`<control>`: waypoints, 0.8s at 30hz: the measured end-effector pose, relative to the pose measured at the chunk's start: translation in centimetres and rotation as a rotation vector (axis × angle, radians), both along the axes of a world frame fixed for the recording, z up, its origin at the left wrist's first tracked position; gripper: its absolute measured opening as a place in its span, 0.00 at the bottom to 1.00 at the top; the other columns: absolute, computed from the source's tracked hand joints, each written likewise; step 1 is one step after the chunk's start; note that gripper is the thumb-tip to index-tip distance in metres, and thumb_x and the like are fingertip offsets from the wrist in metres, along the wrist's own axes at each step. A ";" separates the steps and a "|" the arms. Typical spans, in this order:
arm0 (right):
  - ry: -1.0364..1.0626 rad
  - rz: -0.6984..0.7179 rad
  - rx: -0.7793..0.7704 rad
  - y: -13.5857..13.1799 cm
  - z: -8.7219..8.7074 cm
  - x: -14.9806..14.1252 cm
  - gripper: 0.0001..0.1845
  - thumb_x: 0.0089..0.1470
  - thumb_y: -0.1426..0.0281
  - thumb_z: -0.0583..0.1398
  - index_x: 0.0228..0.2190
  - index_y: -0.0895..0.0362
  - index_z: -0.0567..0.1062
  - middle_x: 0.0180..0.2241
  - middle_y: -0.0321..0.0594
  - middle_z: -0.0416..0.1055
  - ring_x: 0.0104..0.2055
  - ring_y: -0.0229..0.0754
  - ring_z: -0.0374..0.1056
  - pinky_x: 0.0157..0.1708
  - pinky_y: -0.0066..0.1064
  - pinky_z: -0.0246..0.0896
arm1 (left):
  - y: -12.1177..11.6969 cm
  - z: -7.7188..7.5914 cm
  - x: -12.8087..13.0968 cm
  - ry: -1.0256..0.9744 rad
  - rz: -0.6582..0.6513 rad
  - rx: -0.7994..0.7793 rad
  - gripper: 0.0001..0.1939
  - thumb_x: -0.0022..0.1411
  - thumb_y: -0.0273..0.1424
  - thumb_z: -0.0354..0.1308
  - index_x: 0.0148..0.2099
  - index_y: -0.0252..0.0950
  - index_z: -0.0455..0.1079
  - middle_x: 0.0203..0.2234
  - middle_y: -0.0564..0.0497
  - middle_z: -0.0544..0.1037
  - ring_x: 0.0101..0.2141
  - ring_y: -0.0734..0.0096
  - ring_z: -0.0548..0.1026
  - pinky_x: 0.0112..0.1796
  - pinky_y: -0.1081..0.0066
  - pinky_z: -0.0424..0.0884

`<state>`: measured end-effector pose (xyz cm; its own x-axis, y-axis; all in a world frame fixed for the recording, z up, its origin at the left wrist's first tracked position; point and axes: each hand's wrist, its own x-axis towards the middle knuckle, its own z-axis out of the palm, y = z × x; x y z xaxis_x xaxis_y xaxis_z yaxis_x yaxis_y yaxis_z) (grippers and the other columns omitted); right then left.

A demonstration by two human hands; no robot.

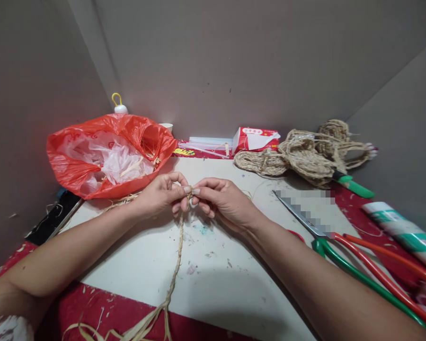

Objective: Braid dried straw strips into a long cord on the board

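Observation:
My left hand (pixel 168 192) and my right hand (pixel 218 194) meet over the white board, thumbs and fingertips pinched close together. Between them they grip the upper end of a braided straw cord (pixel 179 246). From the fingers the cord hangs toward me across the board and fans out into loose flat strands (pixel 145 327) at the near edge. Fingers cover the exact spot being gripped. Just behind my left hand stands a red plastic bag (pixel 81 175) with clear plastic and straw fibres inside.
Large scissors (pixel 369 270) with red and green handles lie at the right. Bundles of coiled cord (pixel 305 158) and a red tissue pack (pixel 255 139) sit at the back. A green-and-white cylinder (pixel 404 232) lies far right. The white board (pixel 220 265) rests on red cloth.

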<state>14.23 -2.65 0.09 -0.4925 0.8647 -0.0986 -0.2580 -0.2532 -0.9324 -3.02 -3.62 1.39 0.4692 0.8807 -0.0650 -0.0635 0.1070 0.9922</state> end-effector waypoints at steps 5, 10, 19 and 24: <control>0.002 -0.027 0.002 -0.1 0.0 -0.2 0.07 0.43 0.69 0.65 0.21 0.60 0.74 0.18 0.33 0.70 0.14 0.27 0.55 0.12 0.19 0.48 | 0.0 -0.1 0.0 -0.072 0.010 -0.043 0.12 0.57 0.34 0.61 0.32 0.33 0.61 0.17 0.53 0.75 0.12 0.83 0.62 0.16 0.80 0.60; 0.022 -0.079 0.005 0.0 0.1 -0.1 0.07 0.42 0.69 0.65 0.21 0.59 0.73 0.18 0.32 0.69 0.14 0.27 0.55 0.12 0.20 0.48 | 0.1 0.1 -0.1 -0.079 -0.008 -0.090 0.12 0.57 0.35 0.61 0.32 0.33 0.62 0.19 0.52 0.76 0.12 0.84 0.62 0.16 0.80 0.61; 0.064 -0.019 -0.027 -0.1 -0.2 0.1 0.10 0.44 0.66 0.65 0.23 0.60 0.74 0.21 0.34 0.72 0.14 0.27 0.56 0.11 0.20 0.48 | 0.0 0.1 -0.1 -0.084 0.004 -0.085 0.11 0.57 0.34 0.61 0.32 0.32 0.64 0.19 0.53 0.75 0.13 0.85 0.61 0.17 0.80 0.62; 0.086 0.009 -0.017 0.1 -0.5 0.1 0.09 0.44 0.68 0.67 0.25 0.61 0.75 0.20 0.34 0.72 0.14 0.26 0.56 0.11 0.18 0.48 | -0.2 0.2 0.1 -0.090 0.022 -0.073 0.11 0.57 0.33 0.61 0.32 0.32 0.63 0.18 0.53 0.75 0.13 0.85 0.62 0.16 0.81 0.61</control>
<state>14.29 -2.53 -0.38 -0.5072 0.8589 -0.0706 -0.3347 -0.2718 -0.9023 -2.88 -3.80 1.61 0.4569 0.8852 -0.0878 -0.1553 0.1766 0.9720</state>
